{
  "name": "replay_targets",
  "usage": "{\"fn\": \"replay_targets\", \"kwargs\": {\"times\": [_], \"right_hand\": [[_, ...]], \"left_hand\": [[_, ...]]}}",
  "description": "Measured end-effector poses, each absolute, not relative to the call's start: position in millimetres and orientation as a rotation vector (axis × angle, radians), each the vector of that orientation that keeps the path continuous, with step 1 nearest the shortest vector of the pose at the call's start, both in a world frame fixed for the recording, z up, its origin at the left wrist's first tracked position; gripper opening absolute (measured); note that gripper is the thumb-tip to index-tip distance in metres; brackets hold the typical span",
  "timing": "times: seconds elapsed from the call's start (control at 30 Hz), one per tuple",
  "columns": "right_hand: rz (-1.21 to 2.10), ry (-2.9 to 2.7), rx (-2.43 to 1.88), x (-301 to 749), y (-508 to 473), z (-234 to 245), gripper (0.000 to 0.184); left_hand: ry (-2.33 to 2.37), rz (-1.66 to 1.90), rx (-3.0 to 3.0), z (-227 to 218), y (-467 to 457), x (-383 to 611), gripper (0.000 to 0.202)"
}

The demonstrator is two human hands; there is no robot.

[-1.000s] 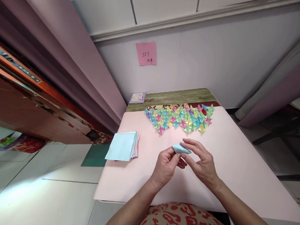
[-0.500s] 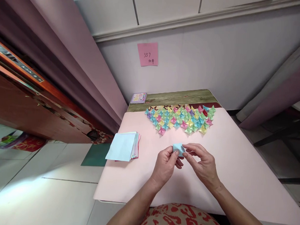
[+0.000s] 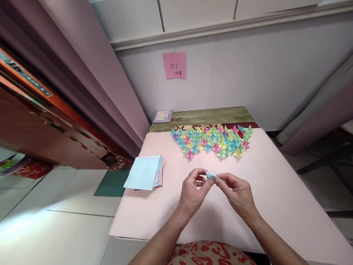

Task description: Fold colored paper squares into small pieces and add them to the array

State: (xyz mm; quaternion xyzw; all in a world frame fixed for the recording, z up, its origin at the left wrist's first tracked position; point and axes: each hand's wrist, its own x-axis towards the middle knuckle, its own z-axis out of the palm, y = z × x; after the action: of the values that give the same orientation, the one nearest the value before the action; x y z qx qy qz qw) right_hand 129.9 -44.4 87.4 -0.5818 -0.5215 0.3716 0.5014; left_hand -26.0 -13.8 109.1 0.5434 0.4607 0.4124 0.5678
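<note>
A small light-blue folded paper point(image 3: 212, 175) is held above the near part of the table, between both hands. My left hand point(image 3: 193, 190) pinches its left side between thumb and fingers. On the right side, my right hand point(image 3: 235, 190) grips it with thumb and fingertips, the two thumbs close together. The paper shows as a narrow triangular shape; its underside is hidden by the fingers. Beyond the hands, many folded paper pieces point(image 3: 215, 147) in blue, green, pink and yellow lie in rows. To the left sits a stack of square paper sheets point(image 3: 142, 173), light blue on top.
A pink cover point(image 3: 156, 214) spreads over the table. At the far left corner lies a small pack of printed cards point(image 3: 163, 116). A pink note point(image 3: 174, 65) is stuck to the wall behind. A wooden door point(image 3: 60, 125) and purple curtain point(image 3: 105, 73) stand at the left.
The light-blue paper has turned from a squarish face to a narrow triangular shape. My left fingers have shifted to its upper edge, and both thumbs have drawn together.
</note>
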Motion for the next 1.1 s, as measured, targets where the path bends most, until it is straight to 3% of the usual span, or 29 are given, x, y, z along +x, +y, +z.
{"fn": "replay_targets", "kwargs": {"times": [0.43,0.57,0.73,1.1], "right_hand": [[1.091,-1.241,-1.296,129.2,-45.2,94.2,0.026],[1.1,-1.215,-1.287,132.0,-44.2,86.3,0.046],[1.103,-1.207,-1.218,133.8,-43.3,78.5,0.027],[1.109,-1.044,-1.225,134.2,-41.2,86.3,0.029]], "left_hand": [[0.985,1.033,0.994,105.1,-12.2,-23.3,0.027],[1.054,1.025,0.794,101.9,-10.2,-22.0,0.034],[1.028,1.016,0.73,101.7,-8.7,-22.5,0.042],[0.822,0.971,0.687,109.6,-12.9,-24.0,0.033]]}}
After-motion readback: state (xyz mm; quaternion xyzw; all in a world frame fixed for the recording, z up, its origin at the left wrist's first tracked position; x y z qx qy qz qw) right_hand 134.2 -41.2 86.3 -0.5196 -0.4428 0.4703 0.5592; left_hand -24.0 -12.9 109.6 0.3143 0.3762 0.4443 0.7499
